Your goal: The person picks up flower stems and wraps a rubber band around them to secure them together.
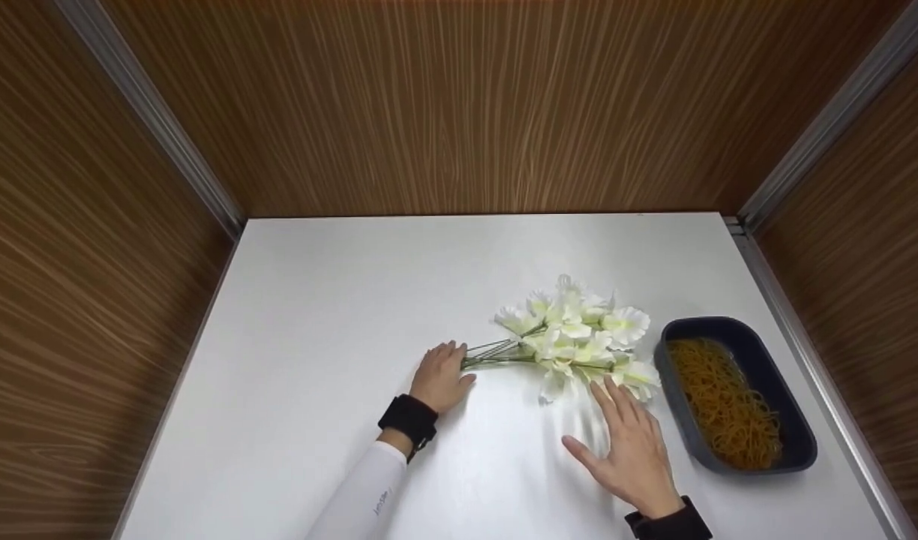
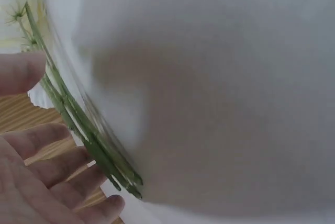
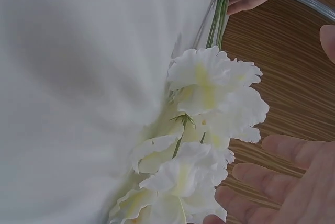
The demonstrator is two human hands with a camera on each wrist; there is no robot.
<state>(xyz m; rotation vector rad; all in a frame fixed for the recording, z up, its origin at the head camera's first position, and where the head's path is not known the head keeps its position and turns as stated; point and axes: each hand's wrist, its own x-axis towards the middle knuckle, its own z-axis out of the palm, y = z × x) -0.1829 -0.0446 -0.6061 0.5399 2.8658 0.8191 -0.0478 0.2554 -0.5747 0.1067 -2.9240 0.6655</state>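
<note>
White artificial flowers (image 1: 571, 337) with yellow-green centres lie sideways on the white table, their blooms to the right. Their green stems (image 2: 97, 137) are gathered in a bundle pointing left. My left hand (image 1: 440, 377) is at the stem ends; in the left wrist view its loosely extended fingers (image 2: 57, 166) lie along the bundle, with the thumb on the other side and not closed round it. Just in front of the blooms, my right hand (image 1: 631, 450) has its fingers spread and holds nothing. In the right wrist view, its fingertips are close beside the petals (image 3: 196, 182); contact is unclear.
A dark blue-grey bin (image 1: 688, 427) stands at the right of the table, holding many tangled orange-brown rubber-band-like loops (image 1: 729, 405). Wood-grain panels (image 1: 489, 112) enclose the white table (image 1: 324, 300) at the back and both sides, with metal strips at the corners.
</note>
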